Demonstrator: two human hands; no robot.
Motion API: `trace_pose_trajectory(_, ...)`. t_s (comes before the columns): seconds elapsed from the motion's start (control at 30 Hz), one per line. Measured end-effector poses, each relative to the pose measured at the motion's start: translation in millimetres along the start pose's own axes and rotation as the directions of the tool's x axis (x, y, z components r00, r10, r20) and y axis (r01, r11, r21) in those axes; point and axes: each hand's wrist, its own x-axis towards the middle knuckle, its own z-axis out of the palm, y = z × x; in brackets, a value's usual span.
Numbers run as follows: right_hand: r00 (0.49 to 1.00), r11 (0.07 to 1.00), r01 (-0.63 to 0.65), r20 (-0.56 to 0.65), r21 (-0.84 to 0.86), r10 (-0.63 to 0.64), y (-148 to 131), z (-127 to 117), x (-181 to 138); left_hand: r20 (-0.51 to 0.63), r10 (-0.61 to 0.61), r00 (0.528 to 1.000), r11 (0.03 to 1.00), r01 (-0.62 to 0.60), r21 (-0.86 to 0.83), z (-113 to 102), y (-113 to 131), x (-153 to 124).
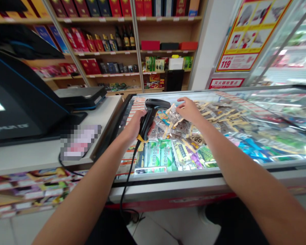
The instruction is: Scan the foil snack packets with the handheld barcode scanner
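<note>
My left hand (133,128) is wrapped around the grip of a black barcode scanner (150,117). Its head points right, and a black cable (129,172) hangs from its yellow-collared base. My right hand (190,109) is just right of the scanner head, fingers curled, with a small clear snack packet (172,114) with pale yellow edges at the fingertips. Below and to the right, many similar snack packets (220,117) lie heaped on the glass top of a chest freezer (183,183). Green ice-pop packs (159,154) show through the glass.
On the left counter (109,112) stand a dark checkout terminal (22,95) and a flat black scale (83,96); a blurred-out phone-like item (80,142) lies near its edge. Shelves of boxes and bottles (126,37) line the back. A white pillar (206,44) rises behind the freezer.
</note>
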Motion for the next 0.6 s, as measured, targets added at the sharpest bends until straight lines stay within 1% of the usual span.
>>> trace_pose_trajectory(0.03, 0.999, 0.998, 0.045, -0.017, -0.055, -0.046, -1.5, -2.6, -0.5, -0.007, 0.018, 1.000, 0.999, -0.018, -0.034, 1.0, -1.6, 1.2)
trace_pose_trajectory(0.1, 0.986, 0.984, 0.122, -0.099, -0.131, -0.135, -8.6, -8.5, -2.1, -0.036, 0.078, 0.996, 0.994, -0.081, -0.079, 4.0, -4.2, 2.8)
trace_pose_trajectory(0.13, 0.976, 0.979, 0.150, -0.135, -0.141, -0.169, -14.2, -12.0, -3.5, -0.052, 0.115, 0.992, 0.989, -0.119, -0.088, 5.9, -5.2, 3.1)
trace_pose_trajectory(0.17, 0.972, 0.977, 0.174, -0.135, -0.124, -0.191, -20.8, -15.8, -5.6, -0.072, 0.155, 0.985, 0.983, -0.161, -0.086, 8.0, -6.2, 3.4)
trace_pose_trajectory(0.2, 0.975, 0.977, 0.199, -0.083, -0.077, -0.205, -28.0, -19.6, -8.5, -0.100, 0.196, 0.976, 0.976, -0.204, -0.075, 10.2, -7.4, 3.7)
trace_pose_trajectory(0.23, 0.976, 0.976, 0.216, 0.023, -0.004, -0.216, -35.6, -23.0, -12.3, -0.134, 0.232, 0.963, 0.969, -0.242, -0.060, 12.5, -9.1, 4.2)
trace_pose_trajectory(0.27, 0.959, 0.971, 0.220, 0.162, 0.088, -0.232, -43.2, -25.5, -17.0, -0.171, 0.261, 0.950, 0.961, -0.272, -0.043, 14.7, -11.3, 5.1)
trace_pose_trajectory(0.3, 0.917, 0.960, 0.208, 0.303, 0.188, -0.258, -50.4, -26.7, -22.3, -0.205, 0.286, 0.936, 0.954, -0.298, -0.026, 16.9, -14.2, 6.2)
trace_pose_trajectory(0.33, 0.866, 0.942, 0.177, 0.411, 0.284, -0.287, -57.0, -26.0, -28.2, -0.228, 0.311, 0.923, 0.947, -0.320, -0.006, 19.3, -17.6, 7.6)
trace_pose_trajectory(0.37, 0.826, 0.919, 0.132, 0.472, 0.370, -0.309, -62.7, -23.4, -34.2, -0.233, 0.336, 0.912, 0.940, -0.341, 0.022, 21.8, -21.4, 8.9)
trace_pose_trajectory(0.4, 0.810, 0.892, 0.080, 0.493, 0.445, -0.319, -67.5, -18.8, -40.0, -0.220, 0.362, 0.906, 0.932, -0.358, 0.058, 24.5, -25.3, 10.0)
trace_pose_trajectory(0.43, 0.811, 0.859, 0.030, 0.490, 0.511, -0.320, -71.2, -12.9, -45.2, -0.194, 0.389, 0.900, 0.921, -0.376, 0.102, 27.3, -28.8, 10.6)
trace_pose_trajectory(0.5, 0.852, 0.784, -0.068, 0.445, 0.617, -0.276, -75.6, 0.5, -52.3, -0.126, 0.439, 0.889, 0.889, -0.411, 0.201, 32.4, -33.3, 9.5)
trace_pose_trajectory(0.53, 0.878, 0.748, -0.128, 0.425, 0.651, -0.220, -76.5, 6.1, -53.7, -0.087, 0.456, 0.886, 0.870, -0.423, 0.254, 34.1, -33.9, 8.1)
trace_pose_trajectory(0.6, 0.925, 0.691, -0.237, 0.377, 0.683, -0.055, -76.6, 11.5, -51.9, -0.009, 0.479, 0.878, 0.817, -0.442, 0.370, 34.3, -31.8, 5.1)
